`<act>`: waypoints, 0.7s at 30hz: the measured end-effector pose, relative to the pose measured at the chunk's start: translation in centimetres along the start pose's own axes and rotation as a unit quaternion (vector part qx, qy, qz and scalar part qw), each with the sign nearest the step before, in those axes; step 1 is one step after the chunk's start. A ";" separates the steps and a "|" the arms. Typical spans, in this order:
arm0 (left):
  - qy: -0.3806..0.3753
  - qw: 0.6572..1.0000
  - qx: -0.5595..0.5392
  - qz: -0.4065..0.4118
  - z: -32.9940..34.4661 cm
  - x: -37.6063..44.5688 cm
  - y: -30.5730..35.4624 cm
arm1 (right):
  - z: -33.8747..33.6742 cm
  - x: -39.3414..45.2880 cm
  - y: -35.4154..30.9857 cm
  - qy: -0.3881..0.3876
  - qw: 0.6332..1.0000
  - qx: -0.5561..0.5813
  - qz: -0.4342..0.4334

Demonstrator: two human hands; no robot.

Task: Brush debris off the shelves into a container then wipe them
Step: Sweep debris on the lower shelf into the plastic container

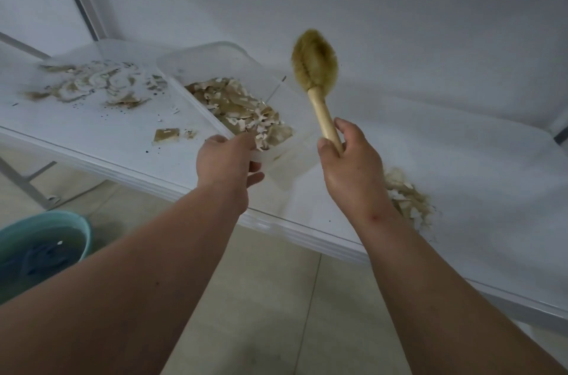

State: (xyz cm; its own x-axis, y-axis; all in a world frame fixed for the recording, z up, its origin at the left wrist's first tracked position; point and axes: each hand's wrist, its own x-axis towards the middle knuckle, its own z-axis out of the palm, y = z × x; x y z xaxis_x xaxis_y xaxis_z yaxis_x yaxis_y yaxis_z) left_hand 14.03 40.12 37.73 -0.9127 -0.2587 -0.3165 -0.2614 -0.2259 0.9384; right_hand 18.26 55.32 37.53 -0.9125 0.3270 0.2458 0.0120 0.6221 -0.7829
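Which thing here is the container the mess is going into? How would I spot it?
Find the white shelf running across the middle. At its front edge the left hand grips a clear plastic container, just left of the raised brush. It alone has see-through walls around its debris; the other piles lie loose on the shelf.

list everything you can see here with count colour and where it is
shelf: one, white, runs across the frame from left to right
container: one, clear plastic, on the shelf at centre, holding debris
debris in container: one heap, beige flakes
loose debris: smeared patch, brown and beige, left part of shelf
debris pile: one, beige, shelf right, partly behind the right wrist
brush: one, tan bristles, pale wooden handle, raised above the shelf
basin: one, teal, on the floor lower left, with water
left hand: grips the container's near edge
right hand: grips the brush handle
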 end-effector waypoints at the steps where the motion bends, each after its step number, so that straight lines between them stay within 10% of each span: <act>1: -0.003 1.000 0.006 -0.001 0.0 -0.7 -0.1 | -0.7 0.1 0.0 0.008 1.000 -0.002 -0.002; 21: -0.053 0.993 0.076 -0.072 -6.1 -10.5 -2.9 | -3.2 -1.7 -1.6 -0.112 0.993 0.021 -0.010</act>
State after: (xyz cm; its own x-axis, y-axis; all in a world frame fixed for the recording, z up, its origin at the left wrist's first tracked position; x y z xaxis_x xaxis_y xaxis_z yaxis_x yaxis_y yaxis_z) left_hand 26.24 37.75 37.48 -0.8882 -0.1326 -0.4400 -0.4285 -0.1068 0.8972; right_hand 21.12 56.04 40.22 -0.9804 0.1459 0.1321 -0.0198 0.5945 -0.8038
